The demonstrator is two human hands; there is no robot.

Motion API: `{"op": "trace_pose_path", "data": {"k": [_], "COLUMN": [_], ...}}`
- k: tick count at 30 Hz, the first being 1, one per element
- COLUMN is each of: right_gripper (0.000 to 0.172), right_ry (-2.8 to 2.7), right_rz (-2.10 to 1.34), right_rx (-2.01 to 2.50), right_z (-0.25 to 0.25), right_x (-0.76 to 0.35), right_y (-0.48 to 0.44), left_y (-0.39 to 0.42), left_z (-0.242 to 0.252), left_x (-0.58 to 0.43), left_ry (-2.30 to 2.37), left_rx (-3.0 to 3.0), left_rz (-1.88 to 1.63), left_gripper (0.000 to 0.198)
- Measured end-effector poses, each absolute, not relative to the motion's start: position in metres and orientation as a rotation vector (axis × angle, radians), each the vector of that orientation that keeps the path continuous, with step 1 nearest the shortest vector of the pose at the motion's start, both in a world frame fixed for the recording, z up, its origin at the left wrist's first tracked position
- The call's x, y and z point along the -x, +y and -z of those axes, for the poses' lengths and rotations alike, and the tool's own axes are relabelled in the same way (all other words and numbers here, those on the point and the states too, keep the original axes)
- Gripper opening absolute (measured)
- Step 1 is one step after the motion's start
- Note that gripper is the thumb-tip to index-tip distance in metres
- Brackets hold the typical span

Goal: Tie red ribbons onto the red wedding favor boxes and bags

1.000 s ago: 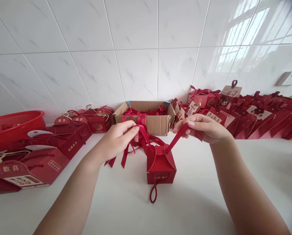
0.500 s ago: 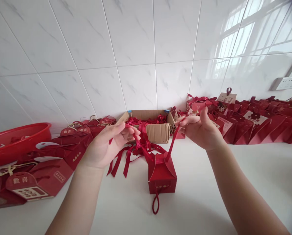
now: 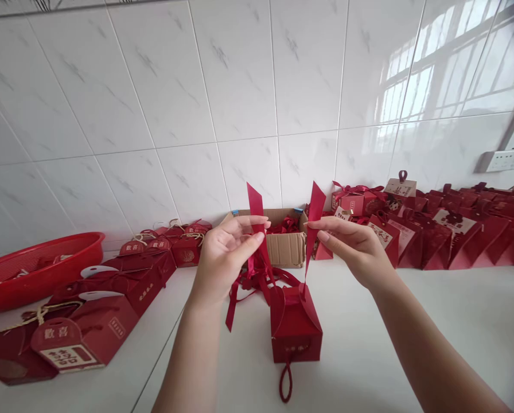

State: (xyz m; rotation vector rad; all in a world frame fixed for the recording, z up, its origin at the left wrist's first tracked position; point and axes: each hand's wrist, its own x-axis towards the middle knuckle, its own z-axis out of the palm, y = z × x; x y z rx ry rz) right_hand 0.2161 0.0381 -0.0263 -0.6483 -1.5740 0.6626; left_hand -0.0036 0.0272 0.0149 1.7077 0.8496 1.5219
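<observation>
A small red gift box [image 3: 296,330] stands on the white table in front of me, a red cord loop [image 3: 286,383] hanging from its near side. Red ribbon [image 3: 255,201] comes up from its folded top in two strands. My left hand [image 3: 235,252] pinches one strand between thumb and fingers, and its slanted end sticks up above them. Opposite, my right hand [image 3: 355,244] pinches the other strand near its upper end. Both hands are above the box, not touching it. More loose ribbon lies behind the box.
An open cardboard box [image 3: 286,250] with red ribbons stands against the tiled wall. Finished-looking red gift boxes [image 3: 91,330] and a red plastic basket [image 3: 46,275] are at left. Rows of red boxes [image 3: 450,235] line the right back, below a power strip [image 3: 500,161].
Both hands have come closer together, and the ribbon ends now stand upright above the fingers. The view has shifted, so the gift box appears lower and further right.
</observation>
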Motion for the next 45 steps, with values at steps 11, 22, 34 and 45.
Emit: {"op": "trace_pose_path", "data": {"k": [11,22,34,45], "right_gripper": [0.014,0.016,0.023,0.022], "right_ry": [-1.502,-1.5,-1.489,-1.481], "right_rz": [-0.77,-0.678,-0.584,-0.592], "right_rx": [0.568,0.56,0.491,0.464], "right_z": [0.03,0.03,0.032,0.031], "right_x": [-0.215,-0.219,-0.213,-0.211], "right_y": [0.04,0.041,0.038,0.033], "left_y": [0.034,0.036,0.038,0.032], "left_z": [-0.006,-0.005,-0.005,-0.005], "left_x": [-0.006,-0.013,-0.012,-0.014], "left_ry": [0.636,0.618,0.702,0.717], "left_rx": [-1.601,-1.422,-1.367,-1.431], "left_rz": [-1.537,-1.701,-2.037,-2.04], "left_gripper": [0.006,0.015,0.023,0.024]}}
